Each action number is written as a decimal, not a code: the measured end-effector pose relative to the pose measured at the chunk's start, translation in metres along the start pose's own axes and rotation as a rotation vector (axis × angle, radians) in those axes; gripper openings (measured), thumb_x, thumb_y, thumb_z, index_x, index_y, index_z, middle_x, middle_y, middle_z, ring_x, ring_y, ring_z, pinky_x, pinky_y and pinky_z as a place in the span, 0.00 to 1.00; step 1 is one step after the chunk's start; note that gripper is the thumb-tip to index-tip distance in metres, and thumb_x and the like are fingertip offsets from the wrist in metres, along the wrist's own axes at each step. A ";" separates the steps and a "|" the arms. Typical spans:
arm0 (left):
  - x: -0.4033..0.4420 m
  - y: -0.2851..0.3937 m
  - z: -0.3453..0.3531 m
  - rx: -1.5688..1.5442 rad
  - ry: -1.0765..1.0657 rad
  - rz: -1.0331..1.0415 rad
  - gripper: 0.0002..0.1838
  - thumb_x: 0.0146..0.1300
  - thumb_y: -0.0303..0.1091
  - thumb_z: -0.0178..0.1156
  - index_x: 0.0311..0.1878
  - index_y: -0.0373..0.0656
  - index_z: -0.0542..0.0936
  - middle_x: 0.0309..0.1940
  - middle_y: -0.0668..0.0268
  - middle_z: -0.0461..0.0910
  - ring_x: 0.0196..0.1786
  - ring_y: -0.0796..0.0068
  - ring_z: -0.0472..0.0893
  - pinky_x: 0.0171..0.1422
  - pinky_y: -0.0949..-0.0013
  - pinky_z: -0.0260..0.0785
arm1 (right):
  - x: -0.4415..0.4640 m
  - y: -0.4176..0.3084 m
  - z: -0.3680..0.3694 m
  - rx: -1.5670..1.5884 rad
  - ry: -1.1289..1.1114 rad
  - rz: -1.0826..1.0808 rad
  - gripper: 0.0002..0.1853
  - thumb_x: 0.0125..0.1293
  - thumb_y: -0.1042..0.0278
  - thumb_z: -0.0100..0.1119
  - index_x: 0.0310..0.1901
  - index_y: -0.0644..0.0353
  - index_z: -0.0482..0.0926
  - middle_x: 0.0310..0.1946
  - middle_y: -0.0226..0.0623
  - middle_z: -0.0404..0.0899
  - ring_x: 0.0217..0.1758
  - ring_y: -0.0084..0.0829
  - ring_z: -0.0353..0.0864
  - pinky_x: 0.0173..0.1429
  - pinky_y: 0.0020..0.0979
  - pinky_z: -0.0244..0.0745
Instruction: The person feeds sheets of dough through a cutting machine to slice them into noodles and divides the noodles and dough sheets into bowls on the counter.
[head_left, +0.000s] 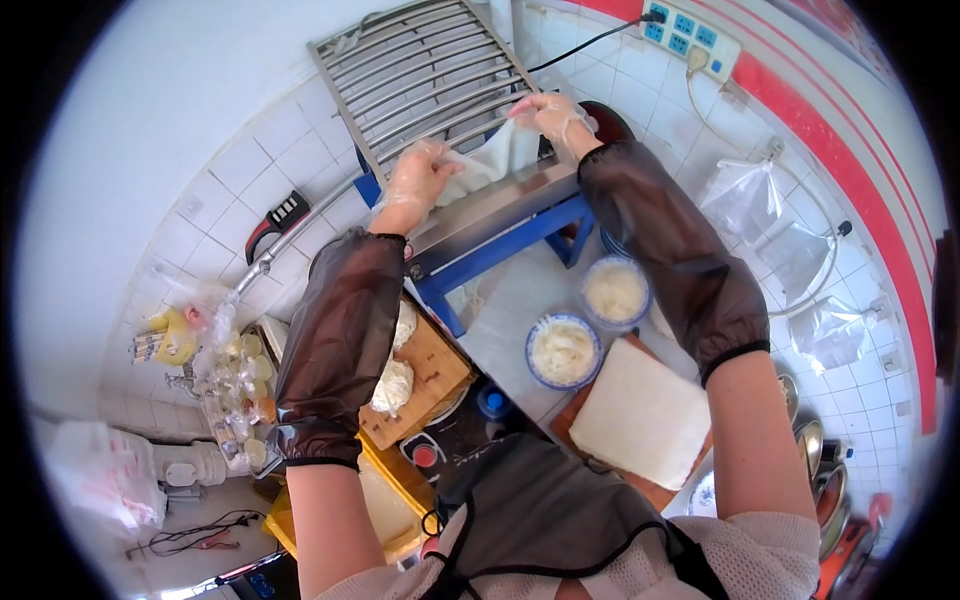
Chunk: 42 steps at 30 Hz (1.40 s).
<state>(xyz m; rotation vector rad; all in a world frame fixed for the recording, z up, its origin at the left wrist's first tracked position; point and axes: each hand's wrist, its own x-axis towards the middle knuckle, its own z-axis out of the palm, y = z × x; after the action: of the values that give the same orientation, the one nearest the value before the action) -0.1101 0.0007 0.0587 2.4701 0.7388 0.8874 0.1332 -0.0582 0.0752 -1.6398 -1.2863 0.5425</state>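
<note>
My left hand [415,178], in a clear plastic glove, pinches one end of a thin white sheet [490,165]. The other end is pinched by my right hand [553,118], gloved the same way and farther back. Between them the sheet hangs loosely, folded, along the metal front edge of a machine [500,212]. I cannot tell whether it is dough or cloth. Just behind it slopes a rack of steel bars [425,75]. The machine stands on a blue frame [500,250].
Two patterned bowls of white shreds [563,351] [615,291] stand below the machine. Near my right forearm lies a thick white slab [640,415] on a brown board. A wooden board [430,385] with white clumps is by my left sleeve. A power strip [690,40] hangs upper right.
</note>
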 end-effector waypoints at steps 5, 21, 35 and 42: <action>-0.003 -0.006 0.002 0.150 -0.024 0.078 0.11 0.52 0.34 0.64 0.34 0.38 0.76 0.30 0.55 0.72 0.35 0.54 0.73 0.40 0.60 0.66 | 0.000 0.013 0.003 -0.011 -0.011 -0.067 0.06 0.54 0.72 0.61 0.34 0.51 0.84 0.36 0.30 0.82 0.41 0.26 0.77 0.48 0.28 0.71; -0.208 0.042 0.133 -0.513 0.264 -0.433 0.13 0.64 0.28 0.51 0.50 0.34 0.71 0.46 0.55 0.74 0.49 0.65 0.74 0.56 0.69 0.64 | -0.160 0.130 0.062 0.509 0.392 0.035 0.05 0.59 0.73 0.57 0.37 0.61 0.79 0.36 0.35 0.79 0.38 0.28 0.77 0.45 0.28 0.71; -0.138 -0.003 0.222 -0.239 0.041 -0.634 0.27 0.61 0.26 0.45 0.64 0.31 0.57 0.61 0.41 0.60 0.64 0.43 0.60 0.66 0.57 0.54 | -0.112 0.174 0.183 -0.003 -0.254 0.029 0.19 0.65 0.59 0.47 0.52 0.63 0.69 0.52 0.49 0.70 0.57 0.43 0.69 0.58 0.37 0.63; -0.213 -0.072 0.270 0.142 0.314 -0.597 0.24 0.61 0.28 0.48 0.61 0.35 0.65 0.60 0.43 0.62 0.63 0.47 0.61 0.65 0.53 0.55 | -0.118 0.192 0.165 -0.566 -0.365 -0.005 0.20 0.66 0.56 0.44 0.49 0.64 0.71 0.50 0.53 0.72 0.55 0.49 0.69 0.57 0.40 0.63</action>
<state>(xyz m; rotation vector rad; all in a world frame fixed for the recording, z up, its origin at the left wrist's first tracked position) -0.0923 -0.1247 -0.2685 2.0351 1.5869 1.0078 0.0558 -0.0995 -0.1895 -2.0576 -1.8337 0.5178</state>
